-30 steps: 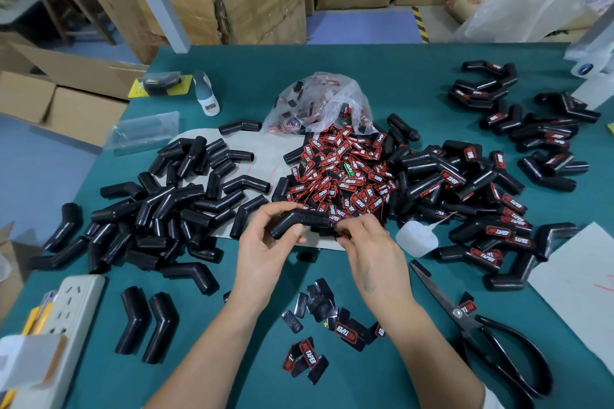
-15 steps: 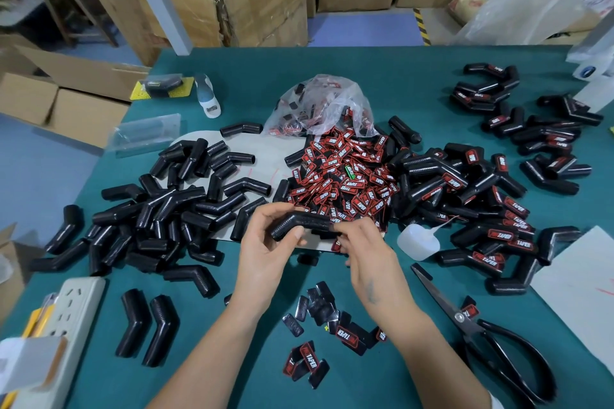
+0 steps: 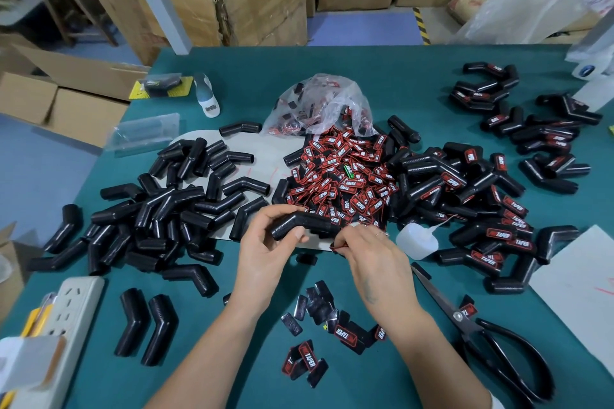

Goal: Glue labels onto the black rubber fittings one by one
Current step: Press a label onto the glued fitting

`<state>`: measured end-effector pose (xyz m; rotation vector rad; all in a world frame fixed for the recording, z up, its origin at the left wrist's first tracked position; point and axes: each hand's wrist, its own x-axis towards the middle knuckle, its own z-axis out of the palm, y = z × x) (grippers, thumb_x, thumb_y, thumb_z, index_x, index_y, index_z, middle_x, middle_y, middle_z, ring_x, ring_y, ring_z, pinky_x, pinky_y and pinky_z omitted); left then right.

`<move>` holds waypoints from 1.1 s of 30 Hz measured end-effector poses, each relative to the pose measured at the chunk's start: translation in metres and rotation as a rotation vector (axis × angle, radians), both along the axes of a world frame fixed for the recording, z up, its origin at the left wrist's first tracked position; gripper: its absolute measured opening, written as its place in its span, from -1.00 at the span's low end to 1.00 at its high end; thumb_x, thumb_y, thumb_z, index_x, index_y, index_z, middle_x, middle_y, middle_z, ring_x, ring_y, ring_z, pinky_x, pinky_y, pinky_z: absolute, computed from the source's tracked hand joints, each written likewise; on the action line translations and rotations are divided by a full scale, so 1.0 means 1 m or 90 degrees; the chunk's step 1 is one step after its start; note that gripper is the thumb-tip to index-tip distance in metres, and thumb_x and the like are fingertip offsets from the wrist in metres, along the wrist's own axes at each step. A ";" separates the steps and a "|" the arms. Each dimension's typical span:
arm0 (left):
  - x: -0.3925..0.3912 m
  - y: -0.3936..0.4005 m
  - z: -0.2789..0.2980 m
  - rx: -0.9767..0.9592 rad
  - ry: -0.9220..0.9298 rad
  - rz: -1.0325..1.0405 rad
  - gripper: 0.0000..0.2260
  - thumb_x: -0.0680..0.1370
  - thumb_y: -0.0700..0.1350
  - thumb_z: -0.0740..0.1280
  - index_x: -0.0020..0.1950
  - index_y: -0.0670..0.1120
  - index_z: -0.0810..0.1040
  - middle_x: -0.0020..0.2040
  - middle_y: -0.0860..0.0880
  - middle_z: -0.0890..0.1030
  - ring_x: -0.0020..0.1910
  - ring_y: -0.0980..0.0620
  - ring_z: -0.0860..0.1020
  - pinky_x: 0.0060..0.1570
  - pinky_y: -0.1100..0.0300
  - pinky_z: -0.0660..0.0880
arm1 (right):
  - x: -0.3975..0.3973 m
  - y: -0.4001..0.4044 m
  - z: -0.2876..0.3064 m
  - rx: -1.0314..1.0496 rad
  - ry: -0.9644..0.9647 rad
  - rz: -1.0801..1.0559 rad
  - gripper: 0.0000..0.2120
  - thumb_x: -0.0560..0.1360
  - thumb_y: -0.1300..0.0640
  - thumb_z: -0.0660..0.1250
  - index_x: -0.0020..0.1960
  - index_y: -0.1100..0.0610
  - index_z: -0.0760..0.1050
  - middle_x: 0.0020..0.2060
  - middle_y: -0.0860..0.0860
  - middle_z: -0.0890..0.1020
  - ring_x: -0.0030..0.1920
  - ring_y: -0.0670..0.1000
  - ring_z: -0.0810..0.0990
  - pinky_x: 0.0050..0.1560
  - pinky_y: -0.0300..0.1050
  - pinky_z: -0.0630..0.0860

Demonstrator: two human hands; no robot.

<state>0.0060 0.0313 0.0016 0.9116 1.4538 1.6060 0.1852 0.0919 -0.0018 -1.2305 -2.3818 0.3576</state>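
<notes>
Hiding most of a label [image 3: 336,246], right hand [image 3: 375,262].

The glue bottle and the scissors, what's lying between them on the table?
In the head view, only bare green table shows between the glue bottle and the scissors; the blade tips point up at the bottle without touching it.

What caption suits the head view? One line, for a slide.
Left hand holds a black fitting while right hand pinches a label beside it.
</notes>
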 end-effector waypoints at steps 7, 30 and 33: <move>-0.002 0.000 -0.001 -0.004 0.000 0.000 -0.76 0.58 -0.23 0.45 0.20 0.02 0.65 0.20 -0.10 0.69 0.10 -0.07 0.68 0.12 0.16 0.61 | -0.001 -0.001 -0.004 -0.024 0.080 0.033 -0.84 0.55 0.32 0.46 -0.03 0.12 0.52 -0.06 -0.05 0.54 -0.09 0.05 0.54 -0.16 -0.05 0.54; -0.002 -0.003 -0.006 0.072 0.083 -0.106 -0.50 0.69 -0.08 0.28 0.61 0.14 0.26 0.27 -0.10 0.61 0.18 -0.04 0.59 0.12 0.13 0.57 | 0.003 -0.012 0.030 -0.593 0.681 -0.050 -0.92 0.41 -0.01 0.56 -0.14 -0.08 0.68 -0.19 -0.13 0.67 -0.16 -0.14 0.62 -0.14 -0.24 0.61; -0.003 -0.003 -0.009 0.082 0.088 -0.132 -0.47 0.70 -0.09 0.24 0.66 0.18 0.20 0.28 -0.09 0.59 0.17 -0.07 0.57 0.15 0.11 0.56 | 0.002 -0.011 0.027 -0.660 0.667 -0.048 -0.82 0.34 -0.10 0.58 -0.14 -0.05 0.68 -0.20 -0.07 0.64 -0.15 -0.10 0.62 -0.12 -0.24 0.61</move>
